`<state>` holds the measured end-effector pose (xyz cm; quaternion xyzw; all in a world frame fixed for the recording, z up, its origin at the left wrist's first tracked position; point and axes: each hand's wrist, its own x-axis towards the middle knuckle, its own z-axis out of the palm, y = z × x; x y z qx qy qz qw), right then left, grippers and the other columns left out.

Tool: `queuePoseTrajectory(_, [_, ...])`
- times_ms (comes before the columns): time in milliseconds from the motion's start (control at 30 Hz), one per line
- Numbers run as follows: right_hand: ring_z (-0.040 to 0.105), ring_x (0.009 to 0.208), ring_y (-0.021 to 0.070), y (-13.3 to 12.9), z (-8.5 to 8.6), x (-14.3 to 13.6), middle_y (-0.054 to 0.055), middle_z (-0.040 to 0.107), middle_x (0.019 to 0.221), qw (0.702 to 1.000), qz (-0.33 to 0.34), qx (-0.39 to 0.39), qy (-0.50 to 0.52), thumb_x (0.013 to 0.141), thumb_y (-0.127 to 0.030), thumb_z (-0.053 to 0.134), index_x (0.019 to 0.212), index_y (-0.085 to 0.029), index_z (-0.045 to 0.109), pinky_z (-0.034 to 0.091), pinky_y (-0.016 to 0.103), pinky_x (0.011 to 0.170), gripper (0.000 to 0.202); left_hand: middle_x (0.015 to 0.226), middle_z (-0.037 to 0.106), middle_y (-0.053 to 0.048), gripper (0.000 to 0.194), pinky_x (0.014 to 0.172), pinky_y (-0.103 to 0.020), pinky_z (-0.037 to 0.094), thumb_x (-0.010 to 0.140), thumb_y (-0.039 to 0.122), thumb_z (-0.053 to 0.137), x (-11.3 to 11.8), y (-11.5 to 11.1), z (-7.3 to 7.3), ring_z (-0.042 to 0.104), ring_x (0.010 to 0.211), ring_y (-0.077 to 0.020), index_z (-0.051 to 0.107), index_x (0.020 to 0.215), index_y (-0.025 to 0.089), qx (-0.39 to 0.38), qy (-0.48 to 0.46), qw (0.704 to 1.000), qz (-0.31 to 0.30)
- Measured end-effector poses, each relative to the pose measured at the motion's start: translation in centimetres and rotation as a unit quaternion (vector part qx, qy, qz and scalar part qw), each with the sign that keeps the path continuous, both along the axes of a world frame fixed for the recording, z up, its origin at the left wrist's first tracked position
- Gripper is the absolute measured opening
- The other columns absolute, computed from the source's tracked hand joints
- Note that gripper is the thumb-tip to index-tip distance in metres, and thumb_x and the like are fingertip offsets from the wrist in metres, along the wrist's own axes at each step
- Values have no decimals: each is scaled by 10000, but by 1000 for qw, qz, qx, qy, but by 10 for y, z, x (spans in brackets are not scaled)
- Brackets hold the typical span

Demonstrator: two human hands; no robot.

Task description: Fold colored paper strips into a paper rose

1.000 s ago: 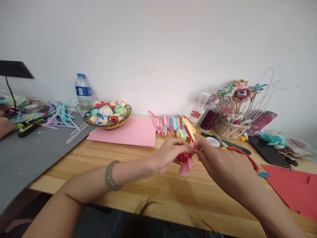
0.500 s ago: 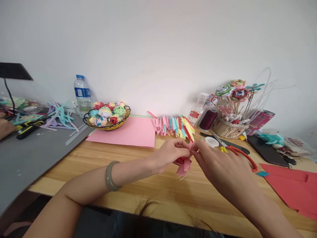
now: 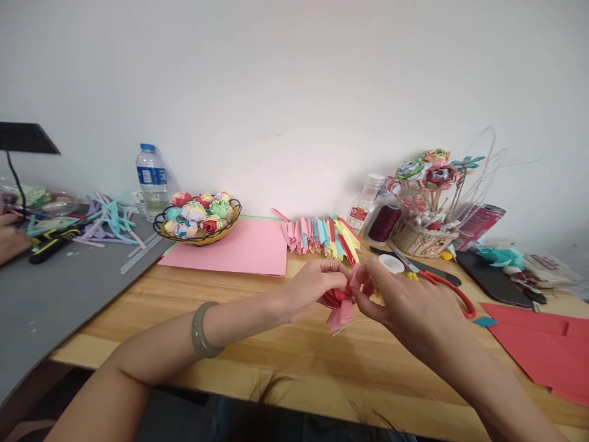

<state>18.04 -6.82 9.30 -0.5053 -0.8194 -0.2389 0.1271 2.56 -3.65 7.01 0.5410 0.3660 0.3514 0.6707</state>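
A red and pink paper flower (image 3: 339,302) is held above the wooden table, a pale thread hanging from beneath it. My left hand (image 3: 317,287) is closed around its left side, fingers partly hiding it. On its right, my right hand (image 3: 384,288) pinches a pink petal between thumb and forefinger. Just behind the hands lies a row of folded paper pieces (image 3: 317,234) in pink, blue, yellow and red. To the right of the row are a small white lid (image 3: 391,264) and red-handled scissors (image 3: 448,288).
A basket of paper flowers (image 3: 197,218) stands on pink sheets (image 3: 248,248). Behind are a water bottle (image 3: 153,181), a glue bottle (image 3: 365,202), maroon thread (image 3: 385,224) and a flower pot (image 3: 426,236). A phone (image 3: 492,279) and red paper (image 3: 543,344) lie right. Another person's hand (image 3: 11,239) is far left.
My right hand's fingers have spread a little and shifted at the petal, showing more of it. My left hand keeps its hold on the flower. The view has shifted slightly.
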Motion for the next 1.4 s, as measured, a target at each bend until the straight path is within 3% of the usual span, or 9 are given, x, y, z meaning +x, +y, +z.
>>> queuePoseTrajectory(267, [422, 325, 112, 5, -3, 3, -48, 568, 472, 1000, 3, -19, 19, 829, -390, 409, 802, -234, 490, 62, 210, 398, 178, 616, 546, 9, 110, 532, -189, 374, 596, 133, 476, -3, 1, -1, 486, 553, -67, 565, 661, 136, 35, -16, 999, -6])
queuePoseTrajectory(567, [430, 320, 105, 4, 0, 3, -39, 557, 470, 998, 32, -31, 52, 855, -391, 360, 814, -219, 486, 89, 203, 404, 217, 572, 564, 3, 82, 518, -187, 379, 615, 201, 547, -1, 1, 2, 509, 519, -70, 560, 647, 127, 2, -29, 1000, -4])
queuePoseTrajectory(767, [469, 347, 110, 5, 3, 4, -36, 572, 496, 991, 43, -103, 79, 856, -394, 369, 820, -220, 494, 139, 190, 398, 217, 544, 548, 6, 57, 515, -184, 381, 601, 174, 516, -1, 2, -2, 563, 564, -96, 534, 634, 131, 3, -20, 1000, 2])
queuePoseTrajectory(900, [526, 398, 128, 5, 2, 0, -27, 590, 515, 989, 47, -111, 88, 842, -366, 397, 830, -220, 501, 174, 191, 403, 180, 476, 501, 22, 67, 470, -177, 341, 611, 204, 508, 0, 3, -6, 518, 483, -79, 511, 624, 138, 8, 4, 1000, 4])
queuePoseTrajectory(1033, [496, 367, 114, 5, 0, -1, -45, 577, 495, 987, 36, -123, 92, 826, -350, 429, 823, -225, 509, 160, 190, 396, 148, 446, 475, 33, 40, 466, -181, 329, 596, 180, 502, -1, 2, -5, 473, 438, -62, 495, 598, 140, 17, 12, 1000, -3])
queuePoseTrajectory(1200, [488, 367, 127, 6, -3, -1, -39, 586, 505, 992, 16, -95, 81, 808, -354, 460, 808, -224, 506, 165, 191, 399, 138, 422, 465, 43, 47, 464, -190, 331, 621, 192, 478, -2, 1, -4, 461, 404, -66, 492, 633, 149, 22, 6, 1000, -20])
queuePoseTrajectory(1400, [530, 414, 133, 5, -7, 1, -20, 630, 579, 989, 83, -67, 105, 857, -384, 418, 893, -208, 482, 227, 199, 417, 190, 451, 491, 34, 104, 455, -189, 318, 658, 233, 481, -4, 3, -3, 466, 405, -67, 431, 604, 160, 29, -28, 999, -32])
